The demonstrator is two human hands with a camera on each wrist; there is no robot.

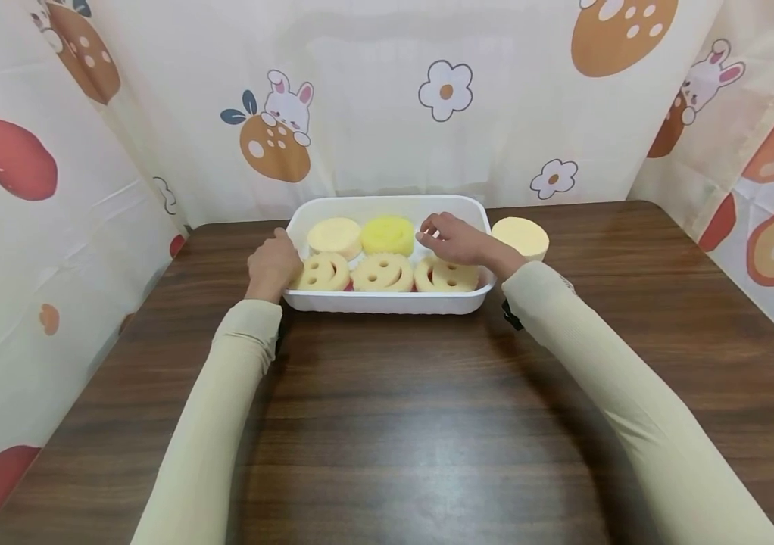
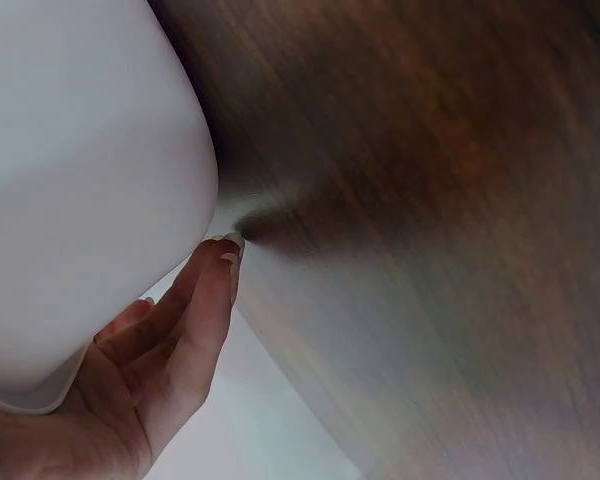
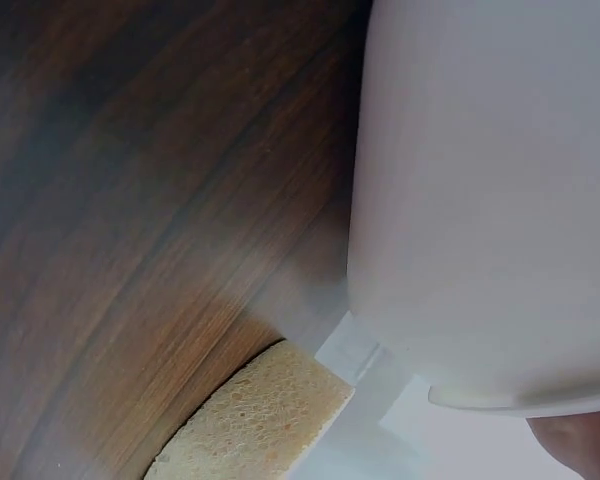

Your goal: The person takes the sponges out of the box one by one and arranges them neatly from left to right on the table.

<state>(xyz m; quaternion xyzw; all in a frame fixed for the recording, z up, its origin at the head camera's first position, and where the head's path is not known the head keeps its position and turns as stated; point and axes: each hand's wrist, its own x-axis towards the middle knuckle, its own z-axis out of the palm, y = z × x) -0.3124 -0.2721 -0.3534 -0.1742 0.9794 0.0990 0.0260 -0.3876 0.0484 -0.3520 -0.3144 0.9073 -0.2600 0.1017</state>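
A white plastic tray [image 1: 387,303] stands at the back of the table. In its front row lie three cream smiley-face sponges: left [image 1: 319,274], middle [image 1: 383,274] and right [image 1: 446,276]. Behind them sit a pale round sponge [image 1: 335,237] and a bright yellow round sponge [image 1: 388,235]. My left hand [image 1: 274,261] grips the tray's left side, its fingers [image 2: 205,310] along the outer wall, fingertips near the tabletop. My right hand [image 1: 460,241] is over the tray's back right, fingers loosely bent, nothing visible between them; its forearm crosses the right rim.
Another pale round sponge [image 1: 522,237] is on the table just right of the tray; its porous side [image 3: 255,420] shows in the right wrist view. A fruit-and-bunny patterned curtain [image 1: 373,106] encloses the brown wooden table [image 1: 394,424] at the back and sides.
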